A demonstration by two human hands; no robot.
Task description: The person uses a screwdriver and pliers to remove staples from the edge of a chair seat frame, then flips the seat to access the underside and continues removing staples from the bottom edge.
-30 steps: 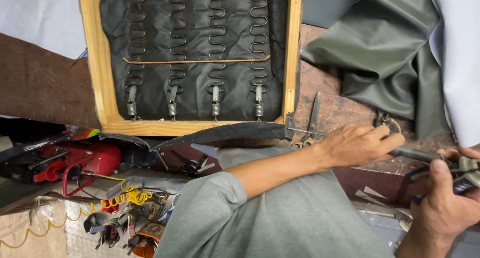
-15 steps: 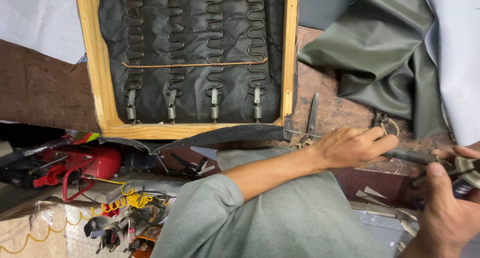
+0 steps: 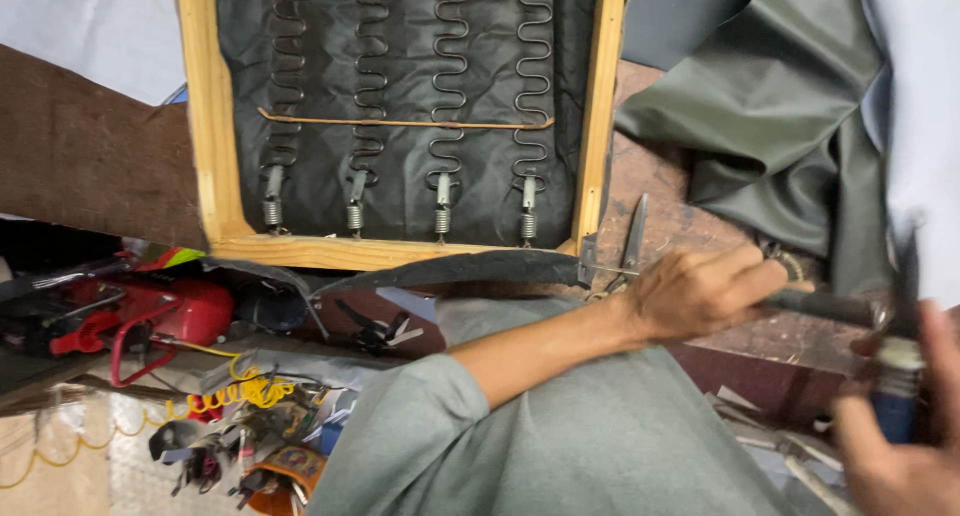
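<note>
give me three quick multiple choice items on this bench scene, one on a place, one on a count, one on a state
1. Where do the scissors lie?
A. right of the wooden frame
B. inside the frame
C. on the red tool

2. How many zigzag springs cross the frame?
A. two
B. four
C. six

3. What is the left hand doing?
A. resting flat and open
B. closed around a dark rod
C. holding the scissors

Answers:
1 A, they sit on the bench just past the frame's right rail.
2 B, four springs end in four coils.
3 B, the fingers wrap the rod.
</note>
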